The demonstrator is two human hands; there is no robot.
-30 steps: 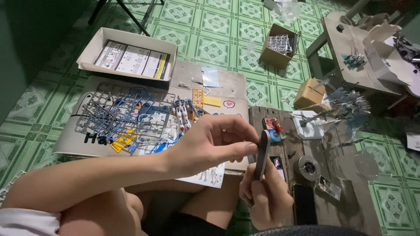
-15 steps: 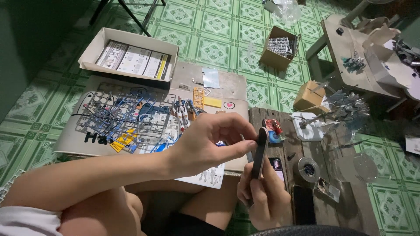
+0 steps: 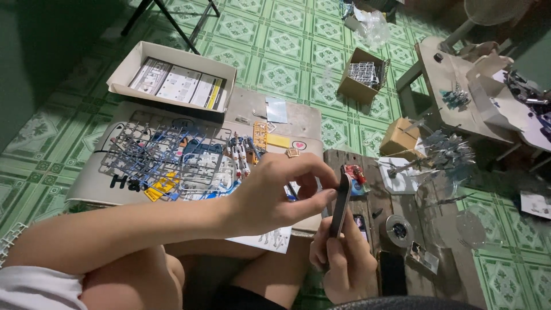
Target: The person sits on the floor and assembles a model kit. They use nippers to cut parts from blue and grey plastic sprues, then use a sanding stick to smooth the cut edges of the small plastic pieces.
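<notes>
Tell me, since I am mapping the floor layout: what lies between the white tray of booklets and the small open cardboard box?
In the head view, only bare green patterned floor tiles lie between the white tray and the small cardboard box.

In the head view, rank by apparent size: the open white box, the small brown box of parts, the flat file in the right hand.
1. open white box
2. small brown box
3. flat file, though it is nearer the camera, so its rank against the brown box is unsure.

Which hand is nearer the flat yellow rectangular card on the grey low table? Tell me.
Left. The left hand lies just below the flat yellow rectangular card; the right hand is lower and farther right, gripping a thin dark flat tool.
</notes>
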